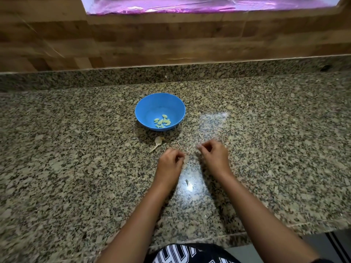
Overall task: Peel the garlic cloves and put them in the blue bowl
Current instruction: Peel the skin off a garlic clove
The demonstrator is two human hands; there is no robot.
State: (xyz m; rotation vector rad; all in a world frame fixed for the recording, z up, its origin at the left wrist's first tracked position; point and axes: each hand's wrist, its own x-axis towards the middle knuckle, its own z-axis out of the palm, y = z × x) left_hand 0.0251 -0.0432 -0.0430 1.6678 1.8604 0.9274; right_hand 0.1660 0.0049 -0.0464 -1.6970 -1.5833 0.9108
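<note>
The blue bowl (142, 108) stands on the granite counter ahead of me, with several peeled, pale green-yellow garlic cloves (161, 121) in its bottom. My left hand (170, 162) rests on the counter below the bowl, its fingers curled in with nothing visible in them. My right hand (214, 155) is beside it, slightly blurred, thumb and fingertips pinched together on what looks like a small pale scrap of garlic skin. Thin bits of skin (187, 149) lie on the counter between the two hands.
A dry garlic stem with papery skin (157, 142) lies just in front of the bowl, left of my hands. One small scrap (187, 182) sits between my forearms. A wood-patterned wall rises behind the counter, whose front edge is near my body.
</note>
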